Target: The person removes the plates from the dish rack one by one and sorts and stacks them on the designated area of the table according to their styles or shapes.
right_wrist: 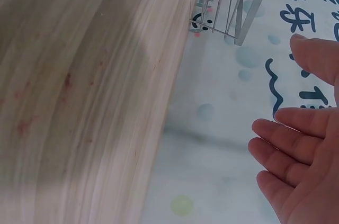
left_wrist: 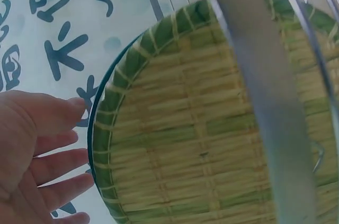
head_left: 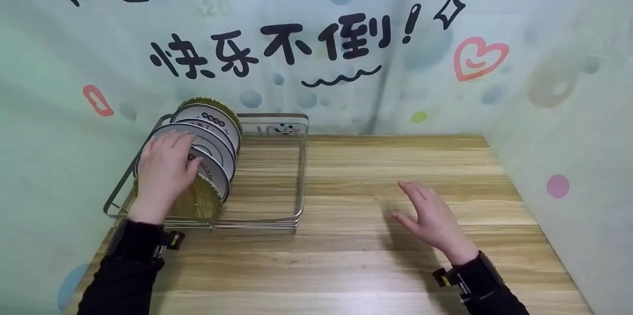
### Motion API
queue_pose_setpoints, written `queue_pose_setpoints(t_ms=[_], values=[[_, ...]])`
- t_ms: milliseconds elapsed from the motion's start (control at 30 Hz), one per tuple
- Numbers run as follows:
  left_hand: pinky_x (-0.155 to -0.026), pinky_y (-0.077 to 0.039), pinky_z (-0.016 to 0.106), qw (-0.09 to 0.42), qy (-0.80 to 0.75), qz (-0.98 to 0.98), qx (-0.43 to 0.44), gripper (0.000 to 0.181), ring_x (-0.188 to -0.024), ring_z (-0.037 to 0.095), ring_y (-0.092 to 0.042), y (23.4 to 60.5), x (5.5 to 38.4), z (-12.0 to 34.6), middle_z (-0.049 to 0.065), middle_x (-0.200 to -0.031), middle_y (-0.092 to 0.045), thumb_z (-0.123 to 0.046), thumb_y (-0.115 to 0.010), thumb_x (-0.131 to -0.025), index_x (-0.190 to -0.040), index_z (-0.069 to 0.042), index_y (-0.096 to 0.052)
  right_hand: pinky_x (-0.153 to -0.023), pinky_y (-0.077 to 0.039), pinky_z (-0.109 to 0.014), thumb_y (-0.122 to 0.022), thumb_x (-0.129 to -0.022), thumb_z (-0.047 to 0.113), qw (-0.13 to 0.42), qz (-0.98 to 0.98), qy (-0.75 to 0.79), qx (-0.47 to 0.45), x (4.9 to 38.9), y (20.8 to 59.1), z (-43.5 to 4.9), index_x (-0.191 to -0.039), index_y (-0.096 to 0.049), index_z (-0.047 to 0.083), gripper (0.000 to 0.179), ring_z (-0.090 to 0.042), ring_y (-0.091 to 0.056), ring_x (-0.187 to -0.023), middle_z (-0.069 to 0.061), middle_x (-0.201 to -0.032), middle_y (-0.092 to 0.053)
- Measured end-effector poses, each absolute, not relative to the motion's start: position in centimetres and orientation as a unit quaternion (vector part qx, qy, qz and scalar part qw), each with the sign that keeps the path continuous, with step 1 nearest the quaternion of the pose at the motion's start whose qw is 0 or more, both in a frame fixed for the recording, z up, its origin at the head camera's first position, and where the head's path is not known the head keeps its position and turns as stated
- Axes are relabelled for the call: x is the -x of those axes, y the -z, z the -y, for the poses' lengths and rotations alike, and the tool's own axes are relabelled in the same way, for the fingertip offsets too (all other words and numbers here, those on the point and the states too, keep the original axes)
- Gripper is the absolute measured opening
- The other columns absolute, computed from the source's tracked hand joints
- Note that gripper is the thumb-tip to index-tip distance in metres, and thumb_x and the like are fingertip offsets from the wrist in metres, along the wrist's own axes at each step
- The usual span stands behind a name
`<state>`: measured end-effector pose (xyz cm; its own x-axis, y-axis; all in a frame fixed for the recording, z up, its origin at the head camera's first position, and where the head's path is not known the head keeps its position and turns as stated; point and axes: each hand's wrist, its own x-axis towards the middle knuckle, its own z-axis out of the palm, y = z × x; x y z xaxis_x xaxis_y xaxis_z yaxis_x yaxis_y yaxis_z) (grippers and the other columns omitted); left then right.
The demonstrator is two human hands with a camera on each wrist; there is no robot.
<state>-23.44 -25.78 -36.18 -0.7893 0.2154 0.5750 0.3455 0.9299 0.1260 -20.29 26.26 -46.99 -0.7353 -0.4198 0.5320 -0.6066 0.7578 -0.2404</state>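
A row of plates (head_left: 223,149) stands on edge in the left part of a wire dish rack (head_left: 302,171). White dark-rimmed plates stand between two round woven bamboo trays, the front one (head_left: 195,199) with a green bound edge. My left hand (head_left: 165,166) hovers over the front of the row, fingers loosely extended. In the left wrist view its thumb and fingertips come right up to the edge of the woven tray (left_wrist: 175,128). Away from the rack, my right hand (head_left: 435,221) is held above the table, empty, with thumb and fingers spread.
The rack's right half holds no plates. Under it lies a wood-grain table (head_left: 356,265). A printed curtain (head_left: 346,97) with writing and dots closes off the back, with similar walls (head_left: 583,132) at the sides. The rack's metal rail (left_wrist: 265,91) crosses before the woven tray.
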Motion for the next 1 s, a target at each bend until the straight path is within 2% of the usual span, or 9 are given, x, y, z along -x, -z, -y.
queue_pose_setpoints(t_ms=[200, 367, 667, 1000], values=[[-0.102, -0.038, 0.058, 0.270, 0.108, 0.942, 0.166, 0.036, -0.109, 0.048, -0.056, 35.6, 24.0, 26.4, 0.029, -0.113, -0.064, -0.001, -0.076, -0.079, -0.112, 0.009, -0.064, -0.099, -0.046, -0.054, -0.083, -0.080, 0.023, 0.224, 0.910, -0.199, -0.286, 20.3, 47.0, -25.9, -0.135, -0.052, -0.008, 0.070, -0.041, -0.055, -0.116, -0.024, -0.126, -0.059], [-0.098, -0.041, 0.058, 0.249, 0.099, 0.949, 0.168, 0.031, -0.105, 0.048, -0.057, 35.4, 24.4, 26.6, 0.027, -0.107, -0.066, 0.002, -0.075, -0.079, -0.108, 0.007, -0.065, -0.099, -0.046, -0.054, -0.082, -0.080, 0.024, 0.226, 0.903, -0.210, -0.300, 20.5, 47.1, -25.3, -0.134, -0.052, -0.009, 0.070, -0.040, -0.055, -0.116, -0.024, -0.126, -0.059], [-0.097, -0.042, 0.059, 0.218, 0.095, 0.956, 0.171, 0.031, -0.103, 0.047, -0.058, 35.4, 25.1, 27.1, 0.026, -0.105, -0.068, 0.004, -0.074, -0.078, -0.108, 0.005, -0.067, -0.100, -0.046, -0.053, -0.082, -0.080, 0.023, 0.232, 0.893, -0.223, -0.315, 20.9, 47.1, -24.1, -0.134, -0.052, -0.009, 0.070, -0.040, -0.056, -0.115, -0.024, -0.126, -0.059], [-0.088, -0.047, 0.058, 0.197, 0.103, 0.959, 0.174, 0.026, -0.096, 0.045, -0.062, 35.3, 26.0, 27.4, 0.023, -0.101, -0.070, 0.008, -0.072, -0.079, -0.104, 0.001, -0.071, -0.100, -0.045, -0.052, -0.081, -0.081, 0.022, 0.239, 0.888, -0.228, -0.319, 21.1, 47.1, -23.4, -0.135, -0.052, -0.008, 0.068, -0.039, -0.056, -0.116, -0.023, -0.126, -0.060]])
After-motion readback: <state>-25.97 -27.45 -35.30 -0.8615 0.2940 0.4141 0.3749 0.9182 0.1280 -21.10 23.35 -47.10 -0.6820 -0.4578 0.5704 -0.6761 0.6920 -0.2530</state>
